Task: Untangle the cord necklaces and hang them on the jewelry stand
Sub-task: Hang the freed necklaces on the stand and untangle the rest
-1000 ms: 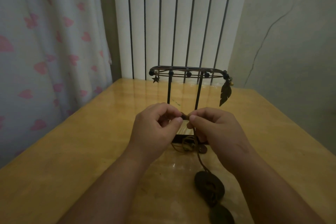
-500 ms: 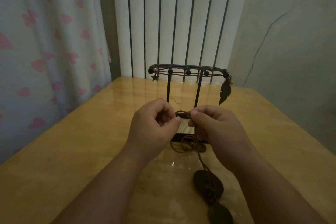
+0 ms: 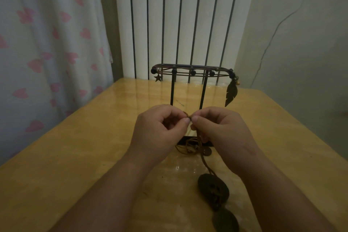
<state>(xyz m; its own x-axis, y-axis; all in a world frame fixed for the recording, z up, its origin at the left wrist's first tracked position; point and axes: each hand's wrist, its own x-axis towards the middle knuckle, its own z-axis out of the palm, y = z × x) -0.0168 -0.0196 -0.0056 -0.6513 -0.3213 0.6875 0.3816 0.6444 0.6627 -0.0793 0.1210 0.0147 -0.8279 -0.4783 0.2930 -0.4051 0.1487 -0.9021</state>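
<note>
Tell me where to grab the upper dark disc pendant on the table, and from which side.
Probably by the cord just above the disc pendant, pinched from above. The disc seems to lie flat on the table, leaving little edge to get under, while the cord rises clear of the surface.

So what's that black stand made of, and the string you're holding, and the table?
The stand looks like thin metal rod, matte black: slim, stiff, straight posts. The cord seems braided brown leather or waxed string; it hangs limp, too dim to be sure. The table looks like yellowish wood or wood-look board, glossy varnished: it mirrors the striped white panel behind.
</note>
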